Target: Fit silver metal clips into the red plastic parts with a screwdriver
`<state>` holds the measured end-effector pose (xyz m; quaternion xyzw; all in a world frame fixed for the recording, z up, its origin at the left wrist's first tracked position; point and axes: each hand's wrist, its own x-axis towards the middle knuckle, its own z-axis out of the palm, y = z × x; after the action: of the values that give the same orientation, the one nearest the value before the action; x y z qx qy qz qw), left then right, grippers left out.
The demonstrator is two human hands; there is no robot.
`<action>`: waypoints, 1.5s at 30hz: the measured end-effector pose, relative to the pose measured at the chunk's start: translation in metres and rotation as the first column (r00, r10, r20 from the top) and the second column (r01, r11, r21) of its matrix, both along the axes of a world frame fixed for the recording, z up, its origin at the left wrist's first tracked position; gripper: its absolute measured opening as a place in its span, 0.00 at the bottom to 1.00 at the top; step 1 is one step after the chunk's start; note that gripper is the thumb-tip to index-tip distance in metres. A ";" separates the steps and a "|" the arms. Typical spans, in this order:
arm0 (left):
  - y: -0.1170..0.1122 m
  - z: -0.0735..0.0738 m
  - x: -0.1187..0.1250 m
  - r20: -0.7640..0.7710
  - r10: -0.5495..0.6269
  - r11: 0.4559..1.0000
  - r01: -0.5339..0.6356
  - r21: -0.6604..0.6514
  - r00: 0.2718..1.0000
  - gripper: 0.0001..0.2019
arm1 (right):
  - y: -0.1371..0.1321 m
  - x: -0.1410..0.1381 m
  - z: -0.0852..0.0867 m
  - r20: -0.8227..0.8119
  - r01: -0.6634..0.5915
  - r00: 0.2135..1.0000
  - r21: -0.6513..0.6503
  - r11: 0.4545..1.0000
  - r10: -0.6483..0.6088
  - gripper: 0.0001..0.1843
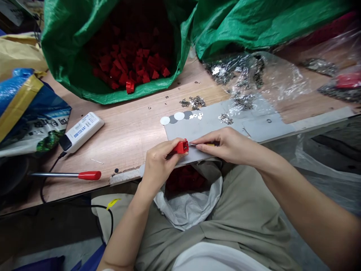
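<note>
My left hand (160, 160) pinches a small red plastic housing (182, 146) over the table's front edge, with its open end turned to the right. My right hand (222, 145) is closed on a slim tool (210, 144) with a metal tip and a yellow-and-dark handle. The tip points left and meets or nearly meets the housing's open end; I cannot tell whether it is inside. Most of the handle is hidden by the fingers. Small silvery metal pieces (225, 118) lie on the grey sheet (211, 126) just beyond my hands.
A green sack (113, 98) full of red housings (132, 69) opens toward me. Clear plastic bags (279, 77) of metal parts lie at right. At left are a white box-shaped device (84, 131) with a cable and a red-handled lever (89, 175). Below, a white bag (186, 210) holds red pieces.
</note>
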<state>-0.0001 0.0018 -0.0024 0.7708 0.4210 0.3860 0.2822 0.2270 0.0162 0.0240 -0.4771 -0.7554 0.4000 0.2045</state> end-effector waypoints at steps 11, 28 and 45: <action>-0.003 0.003 0.003 -0.043 0.058 0.998 -0.059 -0.035 0.997 0.12 | -0.002 -0.004 0.000 0.000 0.019 1.000 0.044 0.999 -0.019 0.15; 0.001 0.005 0.004 -0.045 0.035 0.997 -0.038 -0.063 0.998 0.12 | -0.006 -0.012 0.003 0.020 0.080 0.997 -0.065 0.995 -0.079 0.14; -0.001 0.005 0.005 -0.077 0.031 0.999 -0.032 -0.012 0.997 0.12 | -0.002 -0.017 0.011 0.180 0.102 0.978 0.051 0.993 -0.110 0.10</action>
<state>0.0046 0.0011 0.0030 0.7764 0.4463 0.3577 0.2647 0.2098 0.0144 0.0351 -0.5469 -0.7525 0.3276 0.1653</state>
